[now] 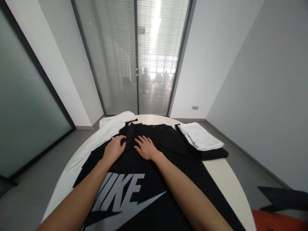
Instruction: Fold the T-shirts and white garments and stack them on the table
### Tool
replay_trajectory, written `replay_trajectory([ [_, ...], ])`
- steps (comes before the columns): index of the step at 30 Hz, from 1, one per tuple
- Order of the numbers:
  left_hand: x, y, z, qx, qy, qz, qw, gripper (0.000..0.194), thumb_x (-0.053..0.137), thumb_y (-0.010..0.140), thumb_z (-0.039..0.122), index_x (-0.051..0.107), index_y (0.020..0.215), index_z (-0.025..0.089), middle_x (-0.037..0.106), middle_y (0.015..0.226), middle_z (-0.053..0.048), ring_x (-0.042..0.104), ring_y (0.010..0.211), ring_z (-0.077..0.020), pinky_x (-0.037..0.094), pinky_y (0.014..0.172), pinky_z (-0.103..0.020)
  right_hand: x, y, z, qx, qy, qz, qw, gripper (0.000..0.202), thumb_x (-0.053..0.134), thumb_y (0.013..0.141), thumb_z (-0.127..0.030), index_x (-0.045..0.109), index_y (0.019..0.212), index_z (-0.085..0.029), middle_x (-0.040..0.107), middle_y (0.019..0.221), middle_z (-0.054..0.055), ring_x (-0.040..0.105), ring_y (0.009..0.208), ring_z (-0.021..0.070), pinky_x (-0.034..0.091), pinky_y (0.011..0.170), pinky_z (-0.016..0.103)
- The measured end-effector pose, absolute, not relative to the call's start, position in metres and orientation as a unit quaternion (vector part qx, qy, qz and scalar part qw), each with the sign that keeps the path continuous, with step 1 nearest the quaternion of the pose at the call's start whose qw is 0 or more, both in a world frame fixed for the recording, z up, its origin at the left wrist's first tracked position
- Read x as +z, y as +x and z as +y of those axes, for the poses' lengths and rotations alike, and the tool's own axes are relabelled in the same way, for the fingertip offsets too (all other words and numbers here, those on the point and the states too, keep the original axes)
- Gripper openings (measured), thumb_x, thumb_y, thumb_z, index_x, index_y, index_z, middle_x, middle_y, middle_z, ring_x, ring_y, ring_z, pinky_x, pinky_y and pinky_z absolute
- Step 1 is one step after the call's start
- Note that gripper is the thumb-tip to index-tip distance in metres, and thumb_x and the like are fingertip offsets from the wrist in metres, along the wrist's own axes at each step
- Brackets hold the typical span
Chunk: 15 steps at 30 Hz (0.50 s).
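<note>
A black T-shirt (154, 170) with grey lettering and a swoosh lies spread over the table, its collar at the far side. My right hand (146, 147) rests flat on its upper part, fingers spread. At the shirt's left side, near the sleeve, my left hand (115, 147) is curved with thumb and fingers bent toward the cloth; whether fabric is between them is hard to make out. Left of that hand, a white garment (106, 131) lies loosely along the table edge, with more black cloth beside it.
On the right side of the round table (228, 179), a folded white garment (201, 136) sits on folded black cloth (214, 154). An orange and black chair (276, 221) stands at the lower right. Glass panels with blinds rise behind the table.
</note>
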<state>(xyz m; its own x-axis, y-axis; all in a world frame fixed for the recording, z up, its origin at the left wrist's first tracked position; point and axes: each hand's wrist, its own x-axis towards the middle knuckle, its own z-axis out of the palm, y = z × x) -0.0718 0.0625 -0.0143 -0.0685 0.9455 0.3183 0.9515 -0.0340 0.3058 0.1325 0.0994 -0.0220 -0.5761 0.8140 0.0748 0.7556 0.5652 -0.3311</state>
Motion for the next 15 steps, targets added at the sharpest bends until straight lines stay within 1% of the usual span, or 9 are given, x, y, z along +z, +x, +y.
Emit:
replay_trajectory([
  [3, -0.008, -0.067, 0.061, -0.224, -0.684, -0.694, 0.005, 0.028, 0.054, 0.09, 0.025, 0.063, 0.116, 0.024, 0.07, 0.119, -0.005, 0.066, 0.107, -0.0233, 0.049, 0.096, -0.033, -0.03, 0.135, 0.097, 0.134, -0.45, -0.873, 0.129, 0.057, 0.032, 0.103, -0.052, 0.042, 0.151, -0.024, 0.031, 0.162, 0.007, 0.019, 0.152, 0.0284, 0.011, 0.121, 0.055],
  [8, 0.011, -0.047, 0.059, -0.22, -0.697, -0.683, -0.012, 0.025, 0.055, 0.09, 0.023, 0.064, 0.114, 0.025, 0.07, 0.118, -0.004, 0.066, 0.106, -0.0241, 0.05, 0.094, -0.034, -0.031, 0.136, 0.099, 0.17, -0.459, -0.856, 0.168, 0.052, 0.031, 0.104, -0.048, 0.047, 0.148, -0.026, 0.038, 0.159, 0.006, 0.023, 0.15, 0.0263, 0.009, 0.121, 0.055],
  [12, 0.025, -0.023, 0.057, -0.203, -0.71, -0.673, -0.024, 0.023, 0.058, 0.09, 0.024, 0.065, 0.111, 0.025, 0.071, 0.116, -0.004, 0.067, 0.107, -0.0254, 0.05, 0.09, -0.034, -0.03, 0.137, 0.106, 0.24, -0.468, -0.822, 0.22, 0.053, 0.029, 0.105, -0.045, 0.04, 0.151, -0.024, 0.041, 0.157, 0.007, 0.029, 0.149, 0.0243, 0.01, 0.122, 0.054],
  [15, 0.033, -0.004, 0.056, -0.181, -0.719, -0.67, -0.021, 0.022, 0.06, 0.09, 0.025, 0.064, 0.111, 0.027, 0.072, 0.11, -0.005, 0.068, 0.104, -0.0262, 0.05, 0.087, -0.035, -0.03, 0.14, 0.113, 0.303, -0.476, -0.781, 0.266, 0.054, 0.026, 0.106, -0.045, 0.035, 0.154, -0.022, 0.041, 0.157, 0.009, 0.035, 0.146, 0.0223, 0.01, 0.123, 0.052],
])
